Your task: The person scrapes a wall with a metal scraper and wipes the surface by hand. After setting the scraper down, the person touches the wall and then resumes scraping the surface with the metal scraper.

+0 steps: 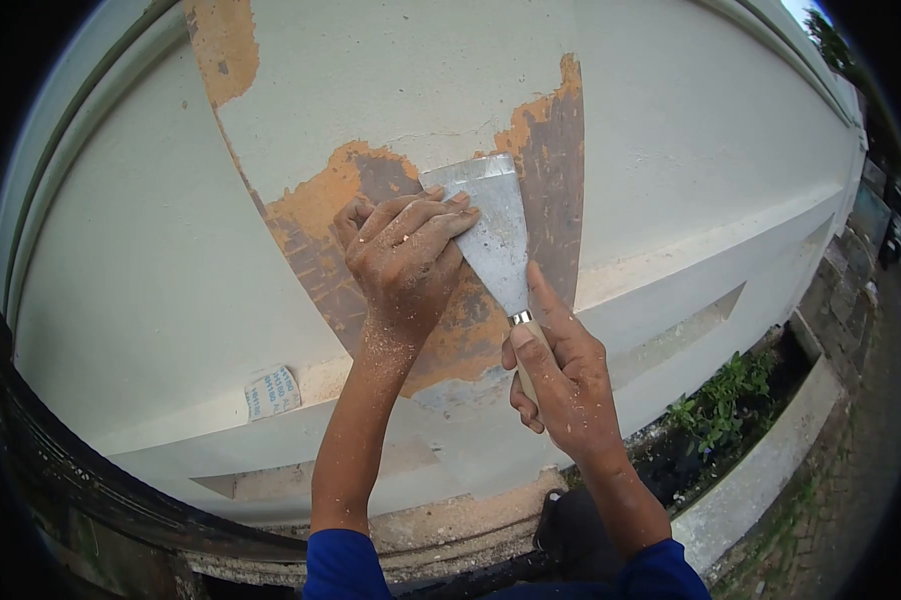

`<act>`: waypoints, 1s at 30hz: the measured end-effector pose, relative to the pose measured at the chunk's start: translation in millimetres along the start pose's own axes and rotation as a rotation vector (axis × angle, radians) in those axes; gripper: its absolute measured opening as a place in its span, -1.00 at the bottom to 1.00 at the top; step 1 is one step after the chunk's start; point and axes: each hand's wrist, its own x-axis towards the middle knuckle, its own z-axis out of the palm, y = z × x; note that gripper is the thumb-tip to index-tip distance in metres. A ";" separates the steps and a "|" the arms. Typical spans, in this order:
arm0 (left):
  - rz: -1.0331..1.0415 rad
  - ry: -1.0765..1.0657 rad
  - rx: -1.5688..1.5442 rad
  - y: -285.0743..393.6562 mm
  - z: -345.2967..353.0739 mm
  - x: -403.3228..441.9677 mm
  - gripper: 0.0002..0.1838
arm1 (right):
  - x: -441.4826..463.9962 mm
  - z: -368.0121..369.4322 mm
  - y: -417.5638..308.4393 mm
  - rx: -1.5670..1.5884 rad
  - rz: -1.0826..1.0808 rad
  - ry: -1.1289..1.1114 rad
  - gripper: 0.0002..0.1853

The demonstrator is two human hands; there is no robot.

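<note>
My right hand [565, 378] is wrapped round the wooden handle of a scraper [498, 232], whose wide metal blade points up against the wall. The blade's top edge meets the lower border of the pale paint [410, 80]. My left hand [405, 250] lies over the blade's left side, its fingertips pressed on the metal. Around the blade is a bared patch [555, 180] of orange and grey-brown surface. Dust and paint flakes cover both hands and my left forearm.
A folded piece of printed paper [272, 393] rests on the wall's ledge at the lower left. Green plants [718, 410] grow in a bed at the lower right, beside a low concrete edge [760, 480]. Paving lies farther right.
</note>
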 end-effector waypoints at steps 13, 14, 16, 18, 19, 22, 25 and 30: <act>0.013 -0.023 -0.006 -2.3 -6.8 -8.7 -0.84 | -9.8 6.9 7.0 -0.041 0.061 0.018 -0.37; 0.026 -0.006 -0.005 -5.6 -6.1 -5.5 -0.84 | -6.2 9.1 4.8 -0.020 0.032 0.008 -0.37; 0.015 0.008 -0.015 -8.4 -4.2 1.9 -0.85 | 4.1 11.8 -3.2 0.014 -0.020 -0.011 -0.37; -0.031 0.001 -0.028 -8.4 -5.9 9.6 -0.85 | 5.0 8.0 -5.8 0.005 0.007 -0.016 -0.37; -0.024 -0.015 -0.025 -4.1 -7.5 5.5 -0.84 | 3.5 6.3 -5.9 0.005 0.024 -0.019 -0.36; 0.011 -0.030 -0.015 2.9 -8.4 -7.2 -0.83 | -11.4 4.6 10.2 -0.018 0.044 0.028 -0.37; 0.020 0.017 -0.016 -7.4 -2.2 1.2 -0.87 | 3.0 11.0 0.9 -0.031 -0.020 0.019 -0.38; 0.017 -0.026 -0.030 -1.9 -3.4 -3.2 -0.85 | -4.4 4.6 5.7 -0.021 0.030 0.033 -0.38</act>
